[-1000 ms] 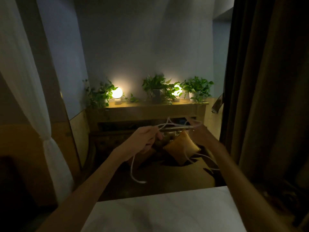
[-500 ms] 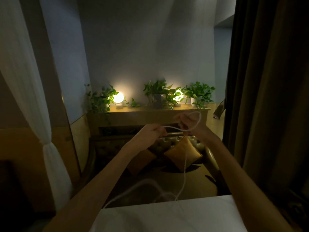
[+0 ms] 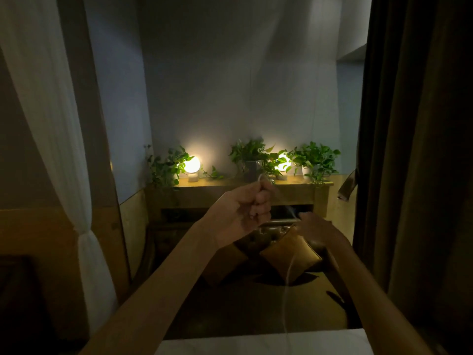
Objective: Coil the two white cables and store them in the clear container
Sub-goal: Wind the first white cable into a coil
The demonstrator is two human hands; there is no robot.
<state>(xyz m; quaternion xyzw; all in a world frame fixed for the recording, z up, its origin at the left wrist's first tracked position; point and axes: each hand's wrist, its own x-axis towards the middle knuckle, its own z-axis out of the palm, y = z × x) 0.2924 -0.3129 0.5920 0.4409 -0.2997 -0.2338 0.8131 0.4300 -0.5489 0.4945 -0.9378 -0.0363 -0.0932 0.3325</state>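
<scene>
The left hand (image 3: 243,211) is raised and curled into a fist round a thin white cable (image 3: 286,290); a small rounded loop of it sticks up out of the top of the fist; the right hand (image 3: 313,225) sits lower and to the right, turned away and in deep shadow, and I cannot tell whether its fingers close on the cable, though a blurred pale streak seems to run up to it; below, the cable hangs as one slack, smooth line down to the near edge of the white, matt desk (image 3: 230,347), which is cut off by the bottom of the view; open air lies between the hands and the desk; beyond them a plump, shiny gold cushion (image 3: 286,254) stands on one corner; a wooden shelf (image 3: 225,187) carries two round glowing lamps (image 3: 192,164) and leafy plants (image 3: 317,160); a sheer white curtain (image 3: 51,124), tied in at the waist, closes the left; a heavy dark curtain (image 3: 422,149) closes the right.
</scene>
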